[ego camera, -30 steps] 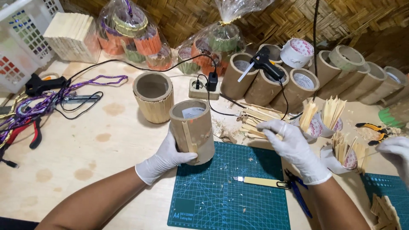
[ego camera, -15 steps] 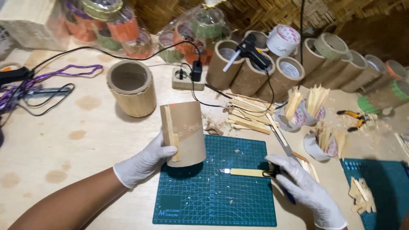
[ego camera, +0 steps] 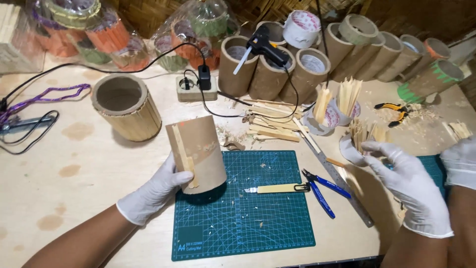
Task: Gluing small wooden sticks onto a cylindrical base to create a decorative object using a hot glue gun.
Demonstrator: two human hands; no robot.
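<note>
My left hand (ego camera: 148, 196), in a white glove, grips a brown cardboard tube (ego camera: 206, 149) that stands upright on the far left corner of a green cutting mat (ego camera: 258, 223). A thin bamboo strip (ego camera: 183, 154) is stuck along the tube's side. Over at the right, my gloved right hand (ego camera: 411, 183) has its fingers spread, and the fingertips touch a small tape-roll cup of bamboo sticks (ego camera: 359, 136). It holds nothing.
A yellow craft knife (ego camera: 275, 188), blue pliers (ego camera: 322, 191) and a metal ruler (ego camera: 337, 176) lie by the mat. A bamboo-clad tube (ego camera: 126, 109), power strip (ego camera: 191, 89), glue gun (ego camera: 263, 44) on a row of tubes, and loose strips lie behind. Another person's gloved hand (ego camera: 461, 159) is at right.
My right hand has left the knife on the mat and moved up and right to the cup of sticks. The left hand still holds the tube.
</note>
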